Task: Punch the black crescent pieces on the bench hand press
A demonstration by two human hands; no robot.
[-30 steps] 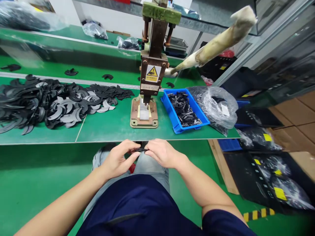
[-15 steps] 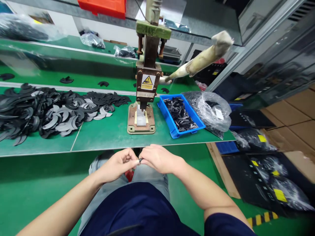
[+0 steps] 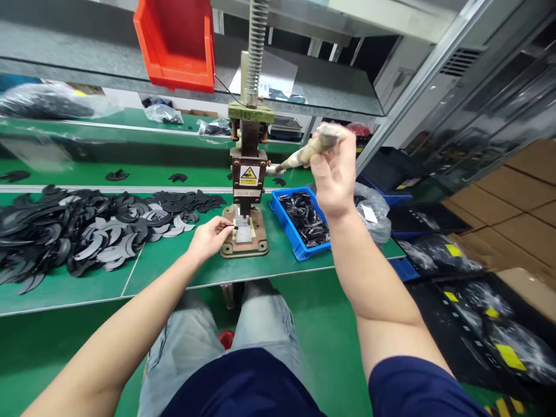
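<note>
My left hand (image 3: 212, 236) pinches a small black part (image 3: 235, 227) by its end, over the base plate of a hand press (image 3: 249, 168). Only the tip of that part shows past my fingers. A pale metal block (image 3: 244, 234) sits on the base under the ram. My right hand (image 3: 335, 168) is wrapped round the press's lever (image 3: 310, 152), which is bound in worn whitish wrapping. Beside the press stands a blue tray (image 3: 299, 248) full of small black pieces, partly hidden by my right forearm.
Black curved pieces (image 3: 93, 231) lie heaped on the green table's left. A red bin (image 3: 178, 72) sits on the shelf above. Clear plastic bags (image 3: 374, 211) lie right of the tray. Cardboard boxes (image 3: 512, 202) and bagged goods are stacked farther right.
Both hands were together at the table's front edge around a small dark part. My left hand has moved forward to the press base with it; my right hand has risen onto the lever.
</note>
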